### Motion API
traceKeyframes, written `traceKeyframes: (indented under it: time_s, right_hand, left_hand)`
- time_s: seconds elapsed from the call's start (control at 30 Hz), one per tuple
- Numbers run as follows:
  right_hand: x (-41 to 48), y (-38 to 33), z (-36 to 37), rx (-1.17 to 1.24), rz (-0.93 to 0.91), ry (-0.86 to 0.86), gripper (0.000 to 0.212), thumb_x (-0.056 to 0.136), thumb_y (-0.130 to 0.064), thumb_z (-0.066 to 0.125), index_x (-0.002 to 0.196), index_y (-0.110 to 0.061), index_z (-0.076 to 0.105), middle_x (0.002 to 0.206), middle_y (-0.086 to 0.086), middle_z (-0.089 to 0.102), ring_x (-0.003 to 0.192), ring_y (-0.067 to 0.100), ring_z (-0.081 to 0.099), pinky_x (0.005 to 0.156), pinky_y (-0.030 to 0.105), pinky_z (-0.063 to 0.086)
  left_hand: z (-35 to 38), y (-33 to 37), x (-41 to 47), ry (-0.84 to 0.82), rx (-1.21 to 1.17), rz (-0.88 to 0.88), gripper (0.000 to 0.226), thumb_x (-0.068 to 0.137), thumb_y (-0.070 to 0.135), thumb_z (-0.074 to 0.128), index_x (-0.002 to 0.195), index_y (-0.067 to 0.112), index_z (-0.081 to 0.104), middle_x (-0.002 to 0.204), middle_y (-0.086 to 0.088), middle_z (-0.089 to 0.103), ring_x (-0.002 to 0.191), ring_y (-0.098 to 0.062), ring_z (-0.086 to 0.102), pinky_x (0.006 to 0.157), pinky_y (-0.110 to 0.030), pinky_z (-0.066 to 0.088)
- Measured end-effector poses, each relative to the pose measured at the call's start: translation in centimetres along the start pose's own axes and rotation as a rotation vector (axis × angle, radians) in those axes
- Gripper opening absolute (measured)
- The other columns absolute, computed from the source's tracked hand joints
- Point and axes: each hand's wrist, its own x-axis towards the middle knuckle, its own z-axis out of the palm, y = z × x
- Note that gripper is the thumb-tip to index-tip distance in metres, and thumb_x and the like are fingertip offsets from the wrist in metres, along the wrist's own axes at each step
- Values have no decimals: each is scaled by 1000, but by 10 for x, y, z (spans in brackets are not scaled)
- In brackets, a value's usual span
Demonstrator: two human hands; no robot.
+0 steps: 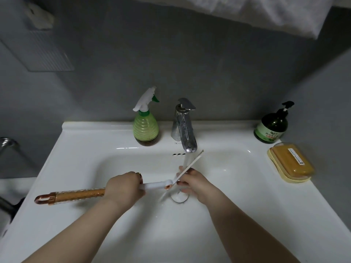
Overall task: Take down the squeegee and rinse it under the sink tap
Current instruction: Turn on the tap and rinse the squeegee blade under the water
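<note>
Frame centre: left hand (pixel 124 186) is gripping the squeegee (pixel 163 185) shaft, right hand (pixel 191 182) is pinching its blade under the tap (pixel 185 128) stream. Should keep turning the blade, rubbing both faces, low over the sink (pixel 79 168).

A green spray bottle (pixel 145 128) is seen up-left beyond the grip. A dark soap dispenser (pixel 271 128) is set far right, with a yellow soap dish (pixel 291 165) placed just in front of it.
</note>
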Motion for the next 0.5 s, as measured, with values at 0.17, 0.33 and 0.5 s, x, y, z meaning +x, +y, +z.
traceKeyframes:
  time_s: [0.17,0.33,0.5]
  right_hand:
    - [0,0,-2,165,-70,-115,32,89,2,45,115,-18,44,102,5,56,88,16,63,88,28,47]
    - [-3,0,-13,375,-138,-91,20,87,3,50,83,-13,61,92,4,61,75,7,65,74,24,57]
    - [-6,2,-35,381,-8,-157,44,92,-38,42,75,-13,74,70,0,76,64,12,71,69,28,57]
  left_hand:
    - [-1,-3,-4,57,27,3,13,89,33,48,89,20,47,107,0,64,98,-22,63,73,-29,47]
    - [3,1,-7,5,94,17,36,93,47,33,97,20,57,106,-2,69,94,-23,59,66,-26,32]
    - [10,1,-10,-119,-87,-52,34,91,45,41,101,16,57,95,-1,64,84,-20,55,63,-24,36]
